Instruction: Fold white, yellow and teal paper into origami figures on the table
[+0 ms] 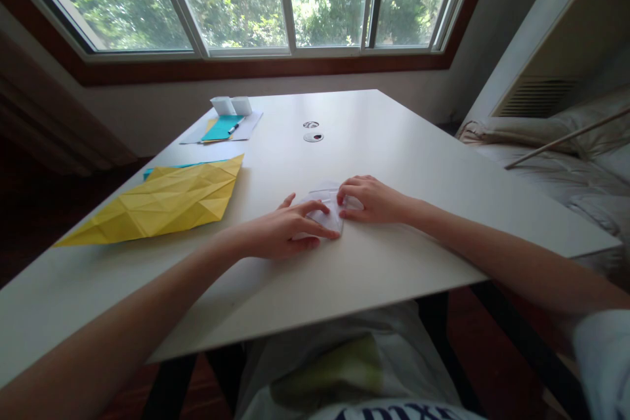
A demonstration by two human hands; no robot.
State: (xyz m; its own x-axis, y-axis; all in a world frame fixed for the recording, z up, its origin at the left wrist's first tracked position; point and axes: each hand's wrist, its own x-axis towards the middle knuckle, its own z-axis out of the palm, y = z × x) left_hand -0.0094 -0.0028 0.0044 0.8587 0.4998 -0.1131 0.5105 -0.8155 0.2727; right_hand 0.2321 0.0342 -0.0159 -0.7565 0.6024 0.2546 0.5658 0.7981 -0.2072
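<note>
A small piece of folded white paper lies on the white table, partly covered by my fingers. My left hand rests on its left side with the fingers spread, pressing it against the tabletop. On the right, my right hand has its fingers curled, with thumb and fingertips pinching the paper's right edge. The exact shape of the folds is hidden under both hands.
A large creased sheet of yellow paper lies to the left, over some blue paper. Farther back are turquoise paper, a pen and white folded paper boxes. Round cable covers sit mid-table.
</note>
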